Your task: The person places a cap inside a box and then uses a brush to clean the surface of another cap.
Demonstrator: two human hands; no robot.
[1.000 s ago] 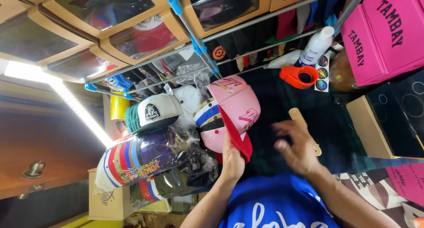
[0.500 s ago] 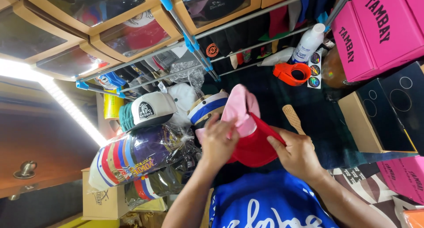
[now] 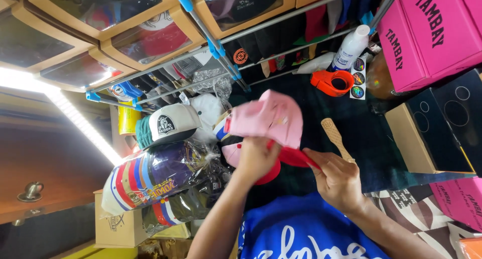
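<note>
A pink cap (image 3: pixel 268 116) with a red brim (image 3: pixel 293 157) is held up in front of me over a dark cloth surface. My left hand (image 3: pixel 255 158) grips it from below at the crown's edge. My right hand (image 3: pixel 337 177) pinches the red brim on the right side. Just behind the cap lies another pink cap (image 3: pixel 232 152) and a white cap with blue and gold stripes (image 3: pixel 221 128).
A plastic-wrapped stack of caps (image 3: pixel 160 176) and a cream cap with a dark logo (image 3: pixel 173 122) sit at the left. A wooden paddle (image 3: pixel 335 136), orange tape dispenser (image 3: pixel 334 82), white bottle (image 3: pixel 350 48), pink boxes (image 3: pixel 434 35) and a black-topped box (image 3: pixel 432 131) lie to the right. Windowed cap boxes (image 3: pixel 145 35) hang above.
My right hand came in and took the red brim. Both hands turned the pink cap, so its crown now faces up and sits higher than before.
</note>
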